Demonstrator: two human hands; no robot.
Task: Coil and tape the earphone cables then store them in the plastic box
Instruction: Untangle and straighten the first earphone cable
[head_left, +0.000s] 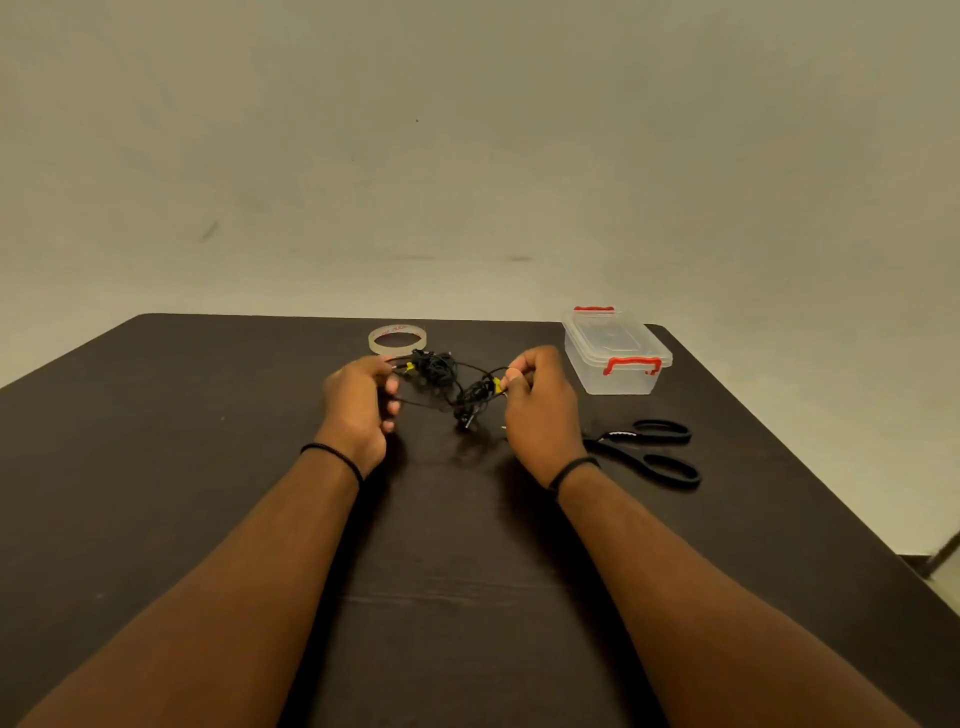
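Head view: dark brown table (208, 467) w/ rounded corners vs plain beige wall (467, 156); left hand (358, 400) & right hand (540, 400) each pinch tangled black earphone cables (441, 379).

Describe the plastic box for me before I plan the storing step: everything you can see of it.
The plastic box is small, rectangular and clear, seemingly empty, with a clear lid on top and red latches at its near and far ends. It stands upright on the dark table at the far right. Nothing touches it.

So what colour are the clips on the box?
Red clips on the clear box, seen in the head view.
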